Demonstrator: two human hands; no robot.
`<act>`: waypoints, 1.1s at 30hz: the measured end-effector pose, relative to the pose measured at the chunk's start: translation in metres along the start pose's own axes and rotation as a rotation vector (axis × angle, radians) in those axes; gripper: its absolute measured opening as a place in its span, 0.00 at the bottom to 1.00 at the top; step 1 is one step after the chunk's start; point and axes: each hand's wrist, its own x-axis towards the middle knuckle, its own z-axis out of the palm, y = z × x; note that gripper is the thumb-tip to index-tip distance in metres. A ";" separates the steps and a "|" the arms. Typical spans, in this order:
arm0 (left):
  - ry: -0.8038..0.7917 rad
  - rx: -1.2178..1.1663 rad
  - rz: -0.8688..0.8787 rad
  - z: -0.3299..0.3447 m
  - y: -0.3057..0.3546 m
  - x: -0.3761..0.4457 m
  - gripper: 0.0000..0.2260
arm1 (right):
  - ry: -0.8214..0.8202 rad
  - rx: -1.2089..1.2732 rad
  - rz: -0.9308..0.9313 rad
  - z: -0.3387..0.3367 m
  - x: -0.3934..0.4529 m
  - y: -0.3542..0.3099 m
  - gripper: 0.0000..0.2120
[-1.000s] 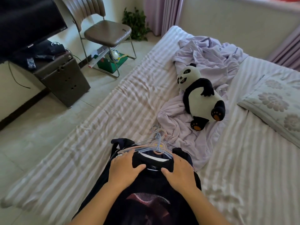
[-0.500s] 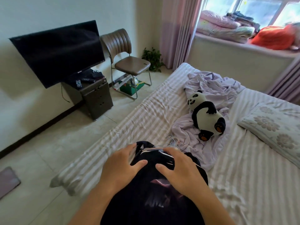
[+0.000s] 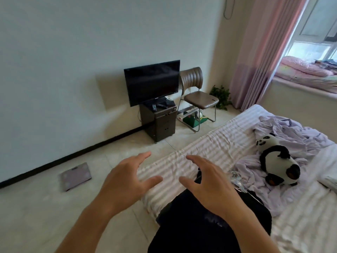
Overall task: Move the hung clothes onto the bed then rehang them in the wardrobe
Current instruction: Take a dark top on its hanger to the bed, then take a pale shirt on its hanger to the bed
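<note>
Hands, left [image 3: 125, 181] and right [image 3: 211, 185], spread-fingered, each grip empty, above dark clothes [image 3: 200, 225] overhanging bed [image 3: 209, 148] edge.

Left hand [image 3: 125, 181]: lifted off the dark clothes [image 3: 206, 223], now raised in the air, fingers spread, holding nothing.
Right hand [image 3: 209, 181]: likewise released the garment's collar, now raised above the pile, fingers spread and empty.
Dark clothes: no longer pressed by hands, left lying on the bed [image 3: 215, 148] with hangers [image 3: 237, 178] at the top.
View: swung upward and leftward, away from the bed.
</note>
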 end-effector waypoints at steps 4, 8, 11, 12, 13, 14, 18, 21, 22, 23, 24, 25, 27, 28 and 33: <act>0.070 0.020 -0.080 -0.038 -0.005 -0.062 0.37 | -0.068 -0.038 -0.158 0.006 -0.014 -0.045 0.32; 0.193 0.078 -0.219 -0.059 -0.013 -0.131 0.39 | -0.165 -0.078 -0.313 0.014 -0.034 -0.079 0.34; 0.276 0.134 -0.330 -0.072 -0.011 -0.187 0.37 | -0.248 -0.105 -0.424 0.022 -0.056 -0.101 0.34; 0.293 0.150 -0.371 -0.076 -0.009 -0.206 0.36 | -0.275 -0.117 -0.457 0.024 -0.063 -0.108 0.34; 0.305 0.168 -0.411 -0.082 -0.007 -0.226 0.36 | -0.298 -0.128 -0.488 0.027 -0.072 -0.115 0.35; 0.317 0.184 -0.448 -0.087 -0.004 -0.245 0.35 | -0.316 -0.134 -0.519 0.030 -0.080 -0.124 0.35; 0.378 0.223 -0.593 -0.106 0.007 -0.323 0.35 | -0.370 -0.151 -0.637 0.044 -0.119 -0.162 0.36; 0.430 0.222 -0.668 -0.119 0.012 -0.377 0.36 | -0.401 -0.142 -0.750 0.054 -0.154 -0.192 0.34; 0.447 0.217 -0.693 -0.123 0.013 -0.395 0.36 | -0.412 -0.140 -0.780 0.058 -0.166 -0.202 0.34; 0.465 0.213 -0.719 -0.126 0.014 -0.412 0.36 | -0.424 -0.140 -0.808 0.061 -0.178 -0.212 0.33; 0.485 0.209 -0.744 -0.129 0.015 -0.429 0.36 | -0.439 -0.142 -0.835 0.065 -0.191 -0.221 0.33; 0.507 0.207 -0.764 -0.132 0.016 -0.447 0.35 | -0.452 -0.144 -0.865 0.069 -0.204 -0.232 0.33; 0.552 0.212 -0.794 -0.138 0.016 -0.485 0.35 | -0.471 -0.156 -0.924 0.078 -0.233 -0.254 0.32; 0.570 0.216 -0.812 -0.141 0.015 -0.505 0.35 | -0.484 -0.157 -0.949 0.082 -0.248 -0.264 0.32; 0.622 0.243 -0.935 -0.160 0.015 -0.610 0.35 | -0.544 -0.146 -1.077 0.108 -0.334 -0.316 0.31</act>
